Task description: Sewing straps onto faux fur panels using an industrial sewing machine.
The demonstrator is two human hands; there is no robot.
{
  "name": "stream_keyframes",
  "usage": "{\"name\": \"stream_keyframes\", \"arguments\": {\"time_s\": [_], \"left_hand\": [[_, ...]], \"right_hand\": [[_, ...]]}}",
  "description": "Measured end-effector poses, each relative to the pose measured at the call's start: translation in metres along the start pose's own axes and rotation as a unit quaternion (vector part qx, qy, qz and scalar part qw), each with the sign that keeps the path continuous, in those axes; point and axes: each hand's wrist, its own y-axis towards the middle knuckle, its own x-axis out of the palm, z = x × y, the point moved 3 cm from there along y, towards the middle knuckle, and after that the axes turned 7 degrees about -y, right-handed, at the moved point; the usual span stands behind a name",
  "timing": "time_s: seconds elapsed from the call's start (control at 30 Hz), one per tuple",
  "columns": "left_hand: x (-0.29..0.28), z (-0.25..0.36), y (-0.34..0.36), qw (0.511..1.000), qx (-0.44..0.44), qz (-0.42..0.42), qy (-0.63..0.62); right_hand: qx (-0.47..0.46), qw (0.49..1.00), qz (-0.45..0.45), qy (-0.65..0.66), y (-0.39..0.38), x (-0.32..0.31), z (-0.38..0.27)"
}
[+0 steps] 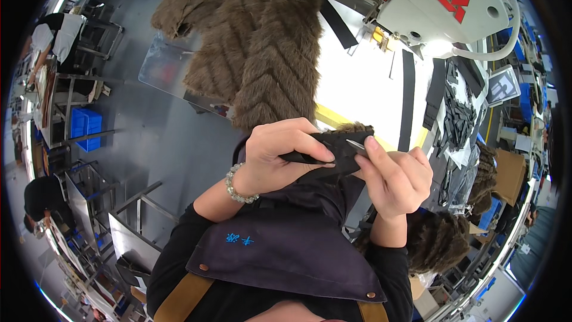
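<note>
In front of my chest my left hand (pixel 280 152) grips a piece of black fabric (pixel 342 158), thumb on top and fingers bent round it. Brown fur shows along the far edge of this piece. My right hand (pixel 396 179) pinches a small pointed metal tool (pixel 356 144), which looks like tweezers. Its tip lies against the black fabric near the fur edge; most of the tool is hidden by my fingers. Beyond my left hand, long brown fur pieces (pixel 280 59) with a chevron pattern hang over the table edge.
A white sewing machine (pixel 441 6) stands at the far right over a bright white tabletop (pixel 345 83). A black strap (pixel 407 101) lies on it, with a heap of black straps (pixel 459 113) farther right. More brown fur (pixel 444 244) is beside my right arm. Blue bins (pixel 86 128) stand at left.
</note>
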Motion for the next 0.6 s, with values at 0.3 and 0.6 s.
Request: {"name": "stream_keyframes", "arguments": {"time_s": [0.3, 0.6], "left_hand": [[0.003, -0.008, -0.002, 0.999, -0.034, 0.033, -0.027], [-0.005, 0.017, 0.028, 0.955, 0.097, -0.007, 0.281]], "right_hand": [[0.42, 0.787, -0.035, 0.45, -0.014, 0.034, 0.003], [0.435, 0.759, -0.041, 0.482, -0.019, 0.05, 0.005]]}}
